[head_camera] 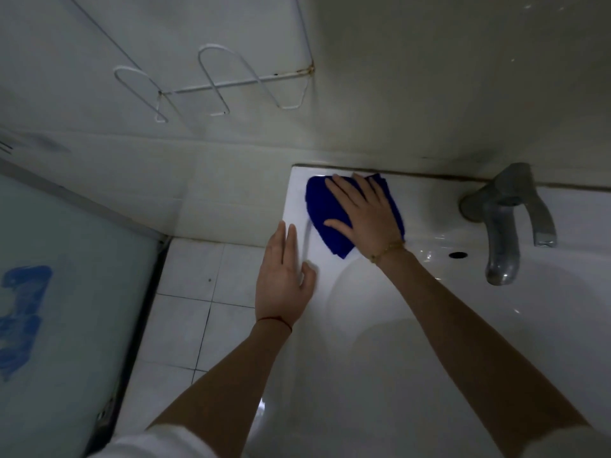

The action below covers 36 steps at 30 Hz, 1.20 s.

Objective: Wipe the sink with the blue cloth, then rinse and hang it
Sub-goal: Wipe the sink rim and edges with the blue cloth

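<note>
the blue cloth (322, 209) lies bunched on the flat back-left corner of the white sink (429, 325), well to the left of the grey tap (506, 223) and close to the wall behind the sink. the right hand (363, 213) lies flat on top of the cloth, fingers straight and spread, pressing it onto the ledge rather than curling round it; a thin gold chain (386, 251) sits at that wrist. the left hand (284, 279) rests on the sink's left rim, just in front of the cloth and apart from it, fingers straight and together, thumb out toward the basin, holding nothing; a red thread (276, 322) circles its wrist. the small dark overflow hole (458, 255) shows on the basin wall just left of the tap's spout. a white wire rack (215, 84) is fixed to the wall above and to the left of the sink. white floor tiles (198, 292) lie left of the sink.
</note>
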Each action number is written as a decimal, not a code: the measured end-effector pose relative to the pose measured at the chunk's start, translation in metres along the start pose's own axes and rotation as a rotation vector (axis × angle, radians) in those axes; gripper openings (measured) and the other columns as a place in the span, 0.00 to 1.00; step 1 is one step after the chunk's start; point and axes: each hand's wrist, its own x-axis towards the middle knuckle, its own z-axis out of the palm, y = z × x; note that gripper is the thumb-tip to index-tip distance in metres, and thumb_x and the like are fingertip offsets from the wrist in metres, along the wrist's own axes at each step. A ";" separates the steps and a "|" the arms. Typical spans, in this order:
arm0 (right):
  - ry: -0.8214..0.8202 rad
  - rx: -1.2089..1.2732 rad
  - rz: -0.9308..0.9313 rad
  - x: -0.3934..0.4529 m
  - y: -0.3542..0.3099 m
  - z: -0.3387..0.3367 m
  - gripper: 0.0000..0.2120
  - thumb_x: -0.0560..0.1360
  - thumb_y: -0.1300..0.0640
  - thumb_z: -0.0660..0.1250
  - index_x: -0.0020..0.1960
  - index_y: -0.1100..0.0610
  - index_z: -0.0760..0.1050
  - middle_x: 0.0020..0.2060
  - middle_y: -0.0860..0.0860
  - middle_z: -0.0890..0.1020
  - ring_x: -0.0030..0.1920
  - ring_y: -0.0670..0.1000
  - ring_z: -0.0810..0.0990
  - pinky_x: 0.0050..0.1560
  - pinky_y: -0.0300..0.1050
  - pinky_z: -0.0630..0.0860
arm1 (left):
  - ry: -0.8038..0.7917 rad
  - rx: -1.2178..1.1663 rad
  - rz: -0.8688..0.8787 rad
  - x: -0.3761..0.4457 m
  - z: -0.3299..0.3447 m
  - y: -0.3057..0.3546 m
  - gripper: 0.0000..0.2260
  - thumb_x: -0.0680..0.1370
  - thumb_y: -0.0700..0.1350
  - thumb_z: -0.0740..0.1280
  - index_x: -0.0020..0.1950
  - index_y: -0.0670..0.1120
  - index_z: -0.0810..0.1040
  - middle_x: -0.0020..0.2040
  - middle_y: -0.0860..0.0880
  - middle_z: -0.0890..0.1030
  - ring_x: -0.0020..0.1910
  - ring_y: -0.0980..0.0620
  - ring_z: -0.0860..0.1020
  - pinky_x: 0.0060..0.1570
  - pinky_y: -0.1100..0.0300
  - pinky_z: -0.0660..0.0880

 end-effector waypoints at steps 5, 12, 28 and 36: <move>0.061 -0.017 0.187 -0.045 0.054 0.000 0.36 0.77 0.33 0.49 0.77 0.53 0.57 0.74 0.52 0.66 0.70 0.59 0.65 0.72 0.56 0.56 | -0.002 -0.021 -0.003 -0.001 -0.001 0.001 0.30 0.80 0.45 0.62 0.80 0.42 0.56 0.80 0.44 0.57 0.78 0.48 0.58 0.74 0.56 0.58; 0.045 -0.041 0.142 -0.011 0.008 0.000 0.35 0.78 0.35 0.47 0.77 0.55 0.56 0.75 0.53 0.62 0.74 0.61 0.60 0.73 0.63 0.55 | -0.001 -0.013 0.003 0.000 0.002 -0.001 0.29 0.80 0.45 0.62 0.79 0.41 0.57 0.79 0.44 0.57 0.78 0.47 0.58 0.74 0.56 0.60; 0.046 -0.021 0.031 -0.001 -0.012 0.004 0.30 0.79 0.43 0.49 0.75 0.58 0.62 0.73 0.53 0.68 0.72 0.59 0.64 0.73 0.58 0.56 | 0.007 -0.027 0.002 0.000 0.001 0.000 0.30 0.80 0.45 0.62 0.80 0.42 0.55 0.79 0.44 0.58 0.78 0.49 0.58 0.74 0.57 0.60; 0.070 -0.044 0.000 -0.029 0.041 0.003 0.30 0.80 0.41 0.50 0.76 0.57 0.60 0.74 0.53 0.66 0.72 0.59 0.64 0.73 0.57 0.57 | 0.016 -0.068 -0.019 0.000 -0.002 0.000 0.31 0.80 0.46 0.63 0.79 0.41 0.56 0.79 0.45 0.59 0.77 0.50 0.60 0.74 0.57 0.61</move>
